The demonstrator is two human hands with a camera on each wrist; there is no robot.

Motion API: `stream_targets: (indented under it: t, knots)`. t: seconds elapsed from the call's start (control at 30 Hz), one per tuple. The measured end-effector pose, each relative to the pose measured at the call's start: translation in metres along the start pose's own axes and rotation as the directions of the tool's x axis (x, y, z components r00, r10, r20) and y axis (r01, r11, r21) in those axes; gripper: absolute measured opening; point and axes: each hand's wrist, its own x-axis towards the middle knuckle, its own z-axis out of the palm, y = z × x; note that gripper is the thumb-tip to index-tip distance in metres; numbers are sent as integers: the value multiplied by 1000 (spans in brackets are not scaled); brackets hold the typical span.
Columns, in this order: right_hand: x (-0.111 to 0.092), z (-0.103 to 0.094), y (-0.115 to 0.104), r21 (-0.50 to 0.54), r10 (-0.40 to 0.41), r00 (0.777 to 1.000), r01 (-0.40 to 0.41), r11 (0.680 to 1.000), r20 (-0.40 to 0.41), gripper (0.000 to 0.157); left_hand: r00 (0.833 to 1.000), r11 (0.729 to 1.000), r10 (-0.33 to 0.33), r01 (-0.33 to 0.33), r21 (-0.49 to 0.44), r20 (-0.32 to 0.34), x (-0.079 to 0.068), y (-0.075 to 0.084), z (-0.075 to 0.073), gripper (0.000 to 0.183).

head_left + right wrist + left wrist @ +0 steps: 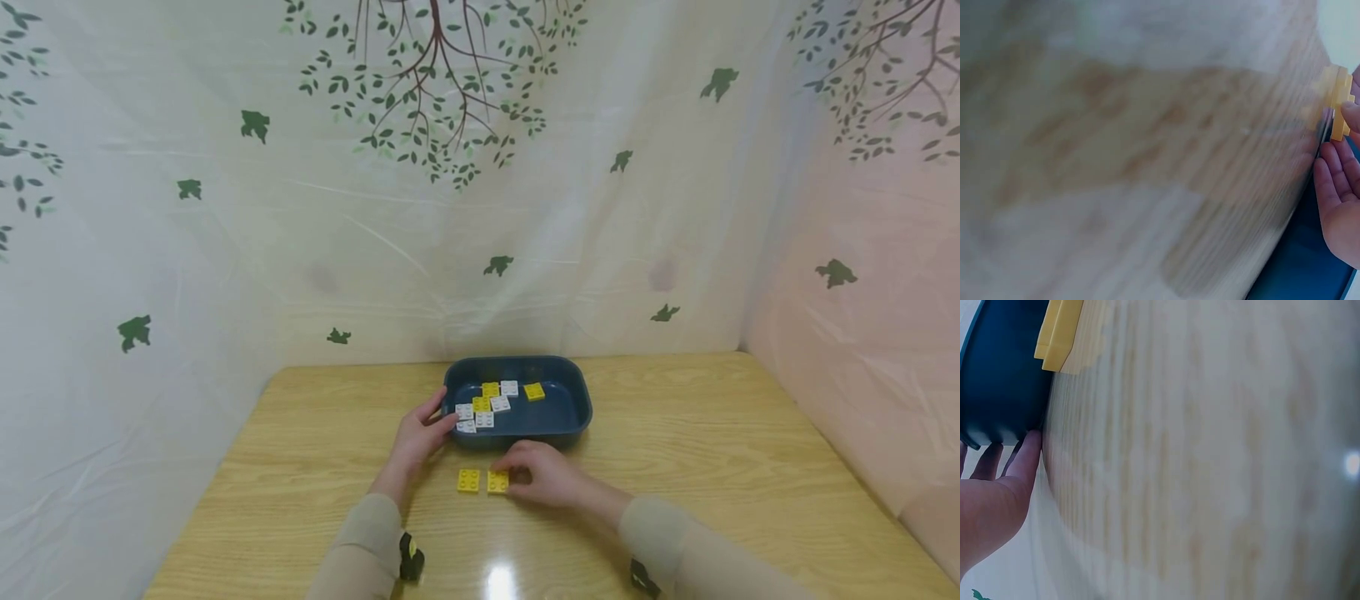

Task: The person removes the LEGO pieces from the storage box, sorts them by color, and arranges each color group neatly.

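Note:
A dark blue tray [555, 408] with several white and yellow toy building bricks inside stands on the table. My left hand [418, 440] grips its left end, thumb at the rim and fingers along the outer wall, which the left wrist view shows from low down. In front of the tray lie two yellow bricks side by side, studs up. The left one [468, 481] stands free of both hands. My right hand [546, 475] pinches the right yellow brick [498, 482] between thumb and fingers, close to the tabletop; that brick [1339, 106] also shows in the right wrist view.
Inside the tray, white bricks [484, 419] and yellow bricks cluster at the left, with one yellow brick [534, 392] apart near the middle. The wooden table [712, 450] meets a pale curtain [585, 283] printed with leaves and birds behind the tray.

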Motion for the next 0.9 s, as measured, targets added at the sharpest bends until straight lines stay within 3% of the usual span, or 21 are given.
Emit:
stream_targets:
  t: [0.67, 0.9]
  knots:
    - [5, 2, -3, -48, 29, 999, -28, 998, 17, 31, 1000, 1000, -9, 9, 2, 0, 3, 0, 0, 59]
    - [1, -1, -3, -37, -11, 1000, 11, 999, 11, 32, 1000, 1000, -13, 13, -12, 2, 1, 1, 0, 59]
